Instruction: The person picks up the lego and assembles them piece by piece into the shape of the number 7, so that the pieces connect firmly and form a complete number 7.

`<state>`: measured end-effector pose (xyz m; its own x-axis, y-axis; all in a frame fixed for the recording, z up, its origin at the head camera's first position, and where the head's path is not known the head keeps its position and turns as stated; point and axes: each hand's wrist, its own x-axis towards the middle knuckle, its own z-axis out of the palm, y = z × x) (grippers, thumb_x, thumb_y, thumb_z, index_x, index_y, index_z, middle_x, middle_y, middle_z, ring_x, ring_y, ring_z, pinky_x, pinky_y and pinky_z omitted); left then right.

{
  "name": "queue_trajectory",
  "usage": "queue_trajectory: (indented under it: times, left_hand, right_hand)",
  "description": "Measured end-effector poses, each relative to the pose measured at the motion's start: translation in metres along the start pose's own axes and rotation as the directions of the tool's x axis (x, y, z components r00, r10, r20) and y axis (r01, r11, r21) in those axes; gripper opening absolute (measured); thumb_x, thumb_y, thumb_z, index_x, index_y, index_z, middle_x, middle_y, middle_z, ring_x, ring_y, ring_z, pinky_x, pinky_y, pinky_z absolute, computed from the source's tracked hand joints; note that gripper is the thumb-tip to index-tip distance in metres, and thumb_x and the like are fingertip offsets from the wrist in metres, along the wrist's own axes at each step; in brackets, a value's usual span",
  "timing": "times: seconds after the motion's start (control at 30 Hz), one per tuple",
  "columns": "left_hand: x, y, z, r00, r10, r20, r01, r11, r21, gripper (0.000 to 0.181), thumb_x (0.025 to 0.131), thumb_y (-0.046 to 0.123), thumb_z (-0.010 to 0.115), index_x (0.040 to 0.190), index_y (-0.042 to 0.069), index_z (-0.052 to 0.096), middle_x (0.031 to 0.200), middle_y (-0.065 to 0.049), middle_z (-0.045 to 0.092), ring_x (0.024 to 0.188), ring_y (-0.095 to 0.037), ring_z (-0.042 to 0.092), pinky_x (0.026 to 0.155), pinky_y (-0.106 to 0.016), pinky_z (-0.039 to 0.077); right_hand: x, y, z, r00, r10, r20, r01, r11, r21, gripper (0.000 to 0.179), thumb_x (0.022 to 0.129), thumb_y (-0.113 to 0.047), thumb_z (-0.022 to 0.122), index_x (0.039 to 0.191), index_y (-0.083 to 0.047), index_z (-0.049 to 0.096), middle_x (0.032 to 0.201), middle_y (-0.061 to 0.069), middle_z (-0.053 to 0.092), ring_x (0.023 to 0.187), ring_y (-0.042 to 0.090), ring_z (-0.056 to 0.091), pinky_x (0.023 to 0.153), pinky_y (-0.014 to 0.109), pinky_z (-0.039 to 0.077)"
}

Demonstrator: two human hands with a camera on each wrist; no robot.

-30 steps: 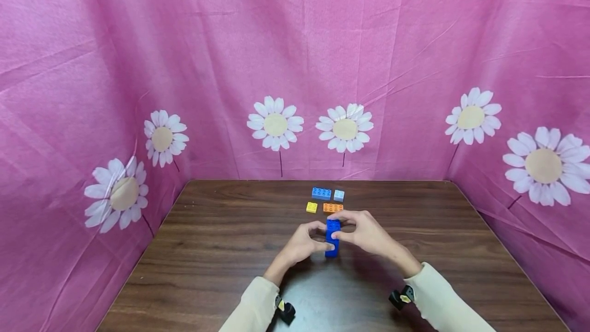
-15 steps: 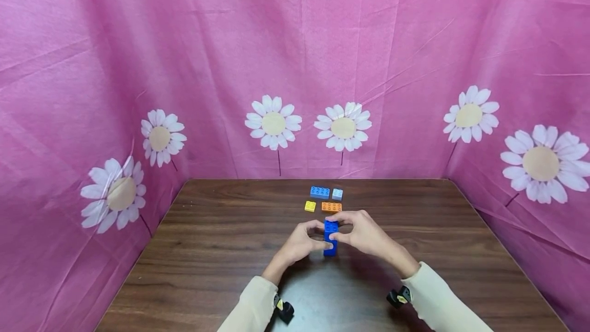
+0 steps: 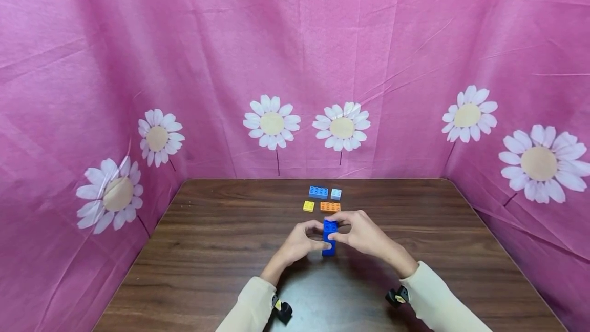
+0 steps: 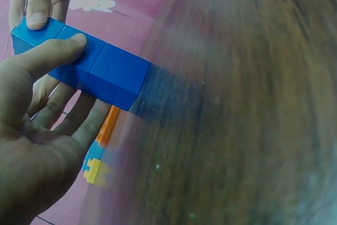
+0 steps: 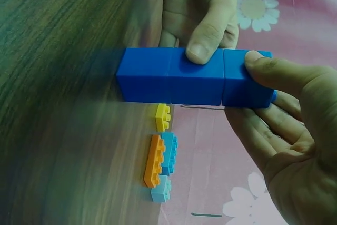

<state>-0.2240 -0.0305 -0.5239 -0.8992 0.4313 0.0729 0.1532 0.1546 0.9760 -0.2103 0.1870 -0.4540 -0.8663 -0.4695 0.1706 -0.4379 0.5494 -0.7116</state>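
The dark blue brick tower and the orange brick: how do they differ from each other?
The dark blue brick tower is three bricks high; the orange brick is one low, longer brick. The left hand and right hand hold the tower; the orange brick lies untouched. Both rest on the wooden table with studs upward.

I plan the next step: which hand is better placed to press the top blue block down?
Right hand, probably: its thumb lies on the top block, while the left hand holds lower, thumb on the middle block.
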Motion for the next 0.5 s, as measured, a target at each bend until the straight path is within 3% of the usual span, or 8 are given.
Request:
queue_trajectory:
  times: [0.27, 0.5]
  left_hand:
    - [0.0006, -0.0001, 0.0002, 1.0, -0.01, 0.001, 0.01, 1.0, -0.007, 0.026, 0.087, 0.011, 0.087, 0.112, 0.01, 0.077, 0.112, -0.005, 0.079, 0.101, -0.012, 0.071, 0.087, -0.022, 0.057]
    - [-0.0031, 0.0033, 0.0015, 0.999, -0.032, -0.008, 0.031, 0.999, -0.022, 0.027, 0.088, 0.011, 0.087, 0.113, 0.01, 0.077, 0.113, -0.006, 0.08, 0.102, -0.014, 0.072, 0.088, -0.023, 0.057]
  right_hand:
    - [0.0024, 0.0007, 0.0004, 1.0, 0.009, -0.004, -0.009, 1.0, 0.01, 0.037, 0.092, -0.016, 0.085, 0.126, -0.007, 0.076, 0.114, 0.007, 0.08, 0.104, 0.024, 0.077, 0.088, 0.037, 0.065]
    - [0.0031, -0.0006, 0.0006, 1.0, 0.022, 0.007, -0.022, 1.0, 0.02, 0.035, 0.091, -0.015, 0.086, 0.124, -0.006, 0.076, 0.115, 0.009, 0.079, 0.105, 0.026, 0.077, 0.089, 0.039, 0.065]
